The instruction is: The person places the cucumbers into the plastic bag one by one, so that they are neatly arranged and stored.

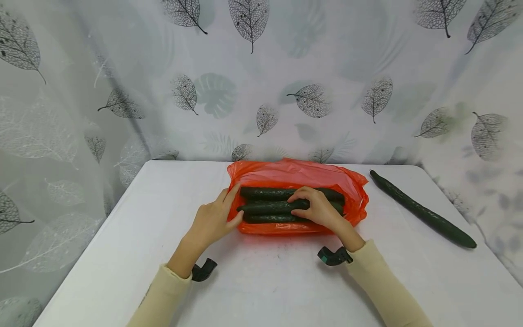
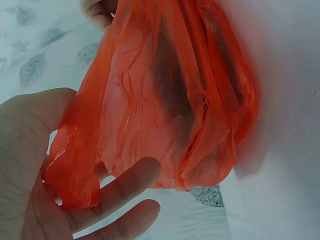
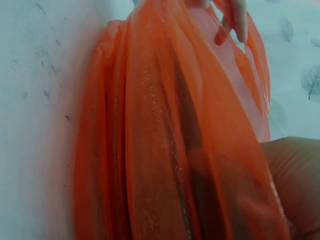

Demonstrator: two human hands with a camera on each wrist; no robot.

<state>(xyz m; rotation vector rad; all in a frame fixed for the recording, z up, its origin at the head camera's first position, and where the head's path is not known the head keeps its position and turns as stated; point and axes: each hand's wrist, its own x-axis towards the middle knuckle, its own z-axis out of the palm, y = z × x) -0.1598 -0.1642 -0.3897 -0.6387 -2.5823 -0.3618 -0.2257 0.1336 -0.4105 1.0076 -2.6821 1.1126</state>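
Note:
An orange-red plastic bag point(image 1: 294, 171) lies on the white table with several dark green cucumbers point(image 1: 265, 207) side by side in its mouth. My left hand point(image 1: 212, 220) is at the bag's left end, thumb and fingers spread apart at the cucumber ends. In the left wrist view, a flap of the bag point(image 2: 80, 155) hangs across that hand's thumb and fingers. My right hand point(image 1: 318, 209) reaches into the bag from the front right, its thumb and fingers bent over the middle cucumber. In the right wrist view, red film partly covers the right hand point(image 3: 295, 185).
A single cucumber point(image 1: 422, 211) lies slantwise on the table's right side, outside the bag. The white table point(image 1: 261, 281) meets a leaf-patterned curtain point(image 1: 261, 81) at its back edge. Black wrist devices point(image 1: 335, 256) sit at both cuffs.

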